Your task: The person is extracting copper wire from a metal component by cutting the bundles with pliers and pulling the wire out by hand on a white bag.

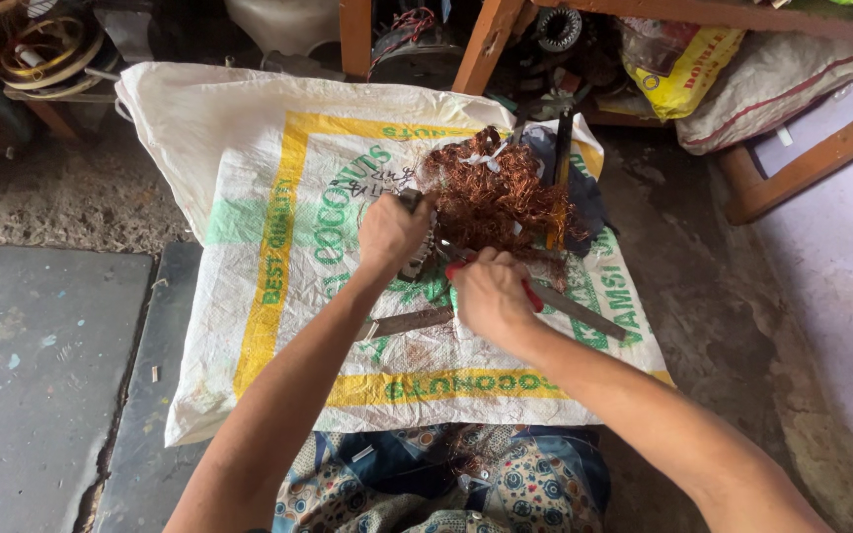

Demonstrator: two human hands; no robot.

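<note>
- The left hand [392,235] is clenched around a metal part [419,259] with a ribbed, toothed edge, gripping it from above; only slivers of grey steel show between and below the fingers.
- The right hand [489,296] is closed on a red-handled tool [529,293], the red grip showing at the thumb side and again past the knuckles; its working end is hidden behind the hand.
- Just beyond both hands, touching the metal part, sits a tangle of copper wire [496,197], thin, springy strands in a loose reddish-brown mass, with a scrap of white cord [487,158] knotted at its far side.
- Under the right hand lies a flat steel bar [584,314], dull grey and straight-edged, running out to the hand's right; a second flat metal strip [407,322] lies just below the left wrist.
- Everything rests on a woven plastic sack [249,178], white with yellow borders and green print, spread flat and creased over a dark stone floor [41,365].
- Beyond the wire, a dark cloth [584,197] and a slim black rod [563,148] lie at the sack's far edge.
- Farther off stand wooden frame legs [486,39], a yellow bag [683,69] and coils of wire [46,49] on the left.
- Patterned blue fabric [505,484] covers the person's lap, nearest the elbows.
</note>
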